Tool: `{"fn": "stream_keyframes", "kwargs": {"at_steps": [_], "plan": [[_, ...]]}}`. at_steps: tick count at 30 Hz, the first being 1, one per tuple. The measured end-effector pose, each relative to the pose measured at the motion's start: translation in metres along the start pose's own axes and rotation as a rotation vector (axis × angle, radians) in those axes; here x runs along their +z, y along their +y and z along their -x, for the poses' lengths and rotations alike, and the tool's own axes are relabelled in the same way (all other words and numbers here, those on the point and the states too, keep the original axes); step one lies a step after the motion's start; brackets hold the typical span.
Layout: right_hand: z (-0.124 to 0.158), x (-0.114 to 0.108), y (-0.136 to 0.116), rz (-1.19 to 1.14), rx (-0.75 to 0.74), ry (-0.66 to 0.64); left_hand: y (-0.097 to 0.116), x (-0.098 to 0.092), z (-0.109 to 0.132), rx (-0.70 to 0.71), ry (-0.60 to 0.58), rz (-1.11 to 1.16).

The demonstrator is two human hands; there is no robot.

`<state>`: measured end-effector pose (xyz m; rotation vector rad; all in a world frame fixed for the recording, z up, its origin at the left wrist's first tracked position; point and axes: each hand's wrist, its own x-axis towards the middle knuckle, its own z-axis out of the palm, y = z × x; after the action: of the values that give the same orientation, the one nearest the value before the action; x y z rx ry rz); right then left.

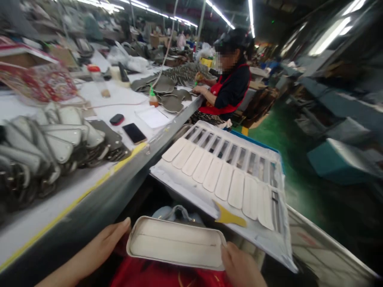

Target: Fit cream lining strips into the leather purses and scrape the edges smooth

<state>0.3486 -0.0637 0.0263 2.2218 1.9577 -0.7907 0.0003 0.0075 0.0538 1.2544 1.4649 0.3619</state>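
A cream oblong piece with rounded corners and a raised rim (176, 244) is held level above my red-clad lap. At its left end is my left hand (112, 239), thumb up along the rim, its other fingers mostly hidden. My right hand (239, 265) grips the opposite end, with the thumb side against the edge. A thin dark line runs lengthwise along the inside of the piece. Just beyond it lies a pale bluish item with a looped handle (176, 213), partly covered. Several flat cream strips (214, 175) lie in a row on a slotted white rack (185, 195) ahead of me.
A yellow flat piece (229, 216) lies on the rack's near edge. On the left worktable (104, 101) are stacked grey-white pieces (60, 143), a phone (134, 133), a red-and-black item (116, 119) and a green-tipped bottle (153, 97). A co-worker in a red apron (229, 83) sits beyond.
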Motion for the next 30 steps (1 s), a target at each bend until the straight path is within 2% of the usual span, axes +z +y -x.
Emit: {"fn": "stream_keyframes", "kwargs": {"at_steps": [2,4,6,10,12,15,19,24,27,30], "plan": [[-0.006,0.014,0.012,-0.042,-0.031,0.023,-0.007,0.001,0.003,-0.026,0.007,0.053],[-0.009,0.024,0.023,-0.072,-0.065,0.036,-0.011,0.005,0.005,-0.036,-0.05,0.143],[-0.01,0.032,0.03,-0.087,-0.074,0.044,-0.012,0.009,0.006,-0.026,-0.097,0.136],[-0.008,0.038,0.035,-0.094,-0.036,0.093,-0.004,0.011,0.004,0.034,-0.086,-0.293],[-0.007,0.039,0.033,-0.095,-0.023,0.122,0.001,0.012,0.003,0.06,-0.098,-0.437],[-0.005,0.037,0.028,-0.103,-0.006,0.129,0.004,0.014,0.001,0.098,-0.091,-0.51],[-0.004,0.031,0.021,-0.073,0.006,0.065,0.0,0.015,0.001,0.116,-0.064,-0.568],[-0.002,0.019,0.013,-0.061,0.005,0.043,-0.004,0.009,-0.001,0.135,-0.119,-0.535],[-0.001,0.013,0.009,-0.045,-0.033,0.037,-0.006,0.006,-0.008,0.072,-0.214,-0.387],[0.0,0.012,0.008,-0.032,-0.05,0.091,-0.008,0.005,-0.012,0.007,-0.287,-0.277]]}}
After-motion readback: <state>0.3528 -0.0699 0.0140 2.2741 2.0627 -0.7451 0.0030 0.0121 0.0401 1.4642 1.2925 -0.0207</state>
